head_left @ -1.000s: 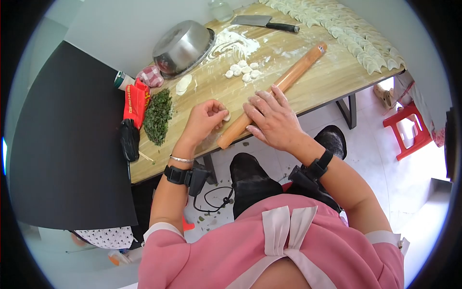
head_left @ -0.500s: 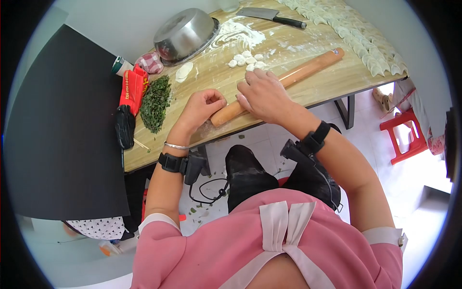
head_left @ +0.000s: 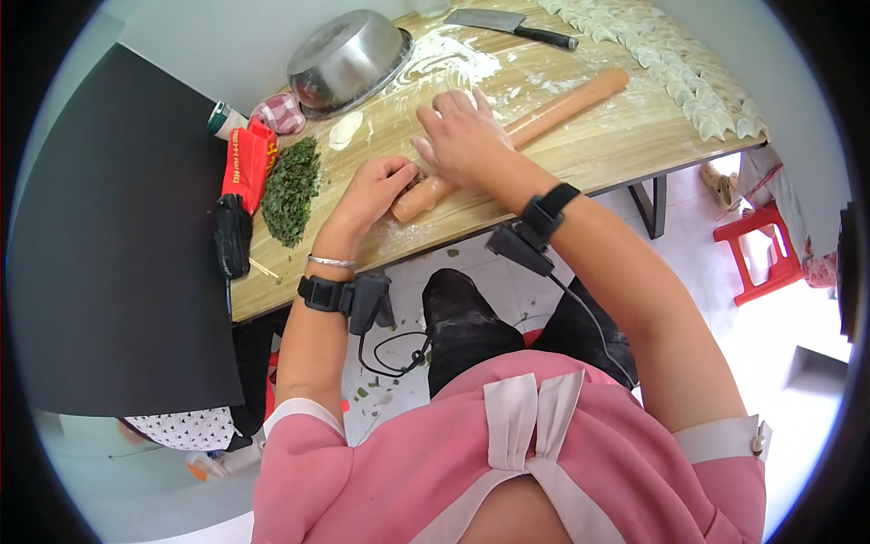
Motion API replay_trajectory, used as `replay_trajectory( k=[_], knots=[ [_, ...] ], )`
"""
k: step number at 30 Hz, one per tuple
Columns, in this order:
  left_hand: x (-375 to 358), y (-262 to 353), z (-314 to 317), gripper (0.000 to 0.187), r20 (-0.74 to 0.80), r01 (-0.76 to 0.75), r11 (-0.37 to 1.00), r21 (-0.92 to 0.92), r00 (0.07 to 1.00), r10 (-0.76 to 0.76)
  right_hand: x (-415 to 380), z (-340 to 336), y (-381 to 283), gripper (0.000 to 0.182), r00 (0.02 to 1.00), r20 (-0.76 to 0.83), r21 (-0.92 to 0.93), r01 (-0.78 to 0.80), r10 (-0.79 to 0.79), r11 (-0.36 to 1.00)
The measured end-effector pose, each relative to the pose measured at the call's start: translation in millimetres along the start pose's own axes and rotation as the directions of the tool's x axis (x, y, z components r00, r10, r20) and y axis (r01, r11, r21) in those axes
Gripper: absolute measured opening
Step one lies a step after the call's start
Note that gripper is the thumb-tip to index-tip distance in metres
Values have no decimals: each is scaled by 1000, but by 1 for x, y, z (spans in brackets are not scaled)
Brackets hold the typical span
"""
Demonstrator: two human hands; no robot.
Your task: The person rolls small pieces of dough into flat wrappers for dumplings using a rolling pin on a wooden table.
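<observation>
A wooden rolling pin [head_left: 566, 102] lies slantwise across the floured table. My right hand [head_left: 464, 138] rests palm down over its lower left part, fingers stretched out and spread. Beside the pin's near left end, my left hand [head_left: 370, 192] is closed in a pinch; what sits between its fingertips is hidden. Past the left hand, a flat round dough wrapper [head_left: 345, 131] lies alone on the wood. White flour [head_left: 453, 60] is scattered on the table beyond the right hand.
An upturned metal bowl [head_left: 349, 59] and a cleaver [head_left: 517, 27] are at the back. Chopped greens [head_left: 291, 192] and a red packet [head_left: 246, 165] lie left. Rows of dumplings [head_left: 675, 72] line the right side. A red stool [head_left: 759, 254] stands on the floor.
The rolling pin has shifted away from me and slightly left. My right hand moved up and left, its fingers stretching out, and now hides the small dough pieces. My left hand rose slightly.
</observation>
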State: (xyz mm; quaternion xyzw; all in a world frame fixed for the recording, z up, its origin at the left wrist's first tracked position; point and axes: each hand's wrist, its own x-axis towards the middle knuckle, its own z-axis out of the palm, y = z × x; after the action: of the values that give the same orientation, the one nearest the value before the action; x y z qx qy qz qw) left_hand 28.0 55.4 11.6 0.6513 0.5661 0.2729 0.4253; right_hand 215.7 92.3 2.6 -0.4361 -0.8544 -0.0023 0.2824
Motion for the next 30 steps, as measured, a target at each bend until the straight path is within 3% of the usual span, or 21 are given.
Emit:
replay_trajectory(
  k=[3,10,13,15,19,21,24,30],
  knots=[
    [-8,8,1,16,56,-33,999,24,998,32,-30,0,0,53,997,-39,-107,61,-66,992],
    [-10,12,3,13,129,-145,976,161,984,125,-83,-31,-5,52,994,78,-73,81,-75,994],
    [-16,10,9,14,69,-110,979,174,993,99,-92,-32,-4,52,995,31,-102,94,-91,990],
    [-21,11,14,15,-38,38,994,-98,998,-41,-88,-30,-3,52,996,34,-104,91,-88,990],
    [-21,8,9,22,-99,82,996,32,992,-79,-66,-20,-1,52,996,49,-150,85,-79,985],
    [-14,-1,1,29,-47,20,994,106,999,-15,-50,-9,0,53,997,51,-122,57,-51,991],
    [-11,5,-3,31,-41,48,986,161,998,-42,-25,-3,1,55,996,88,-109,3,7,994],
    [-5,5,-6,27,-5,77,995,55,997,-77,-24,-1,-1,56,998,59,-131,-17,25,991]
  ],
)
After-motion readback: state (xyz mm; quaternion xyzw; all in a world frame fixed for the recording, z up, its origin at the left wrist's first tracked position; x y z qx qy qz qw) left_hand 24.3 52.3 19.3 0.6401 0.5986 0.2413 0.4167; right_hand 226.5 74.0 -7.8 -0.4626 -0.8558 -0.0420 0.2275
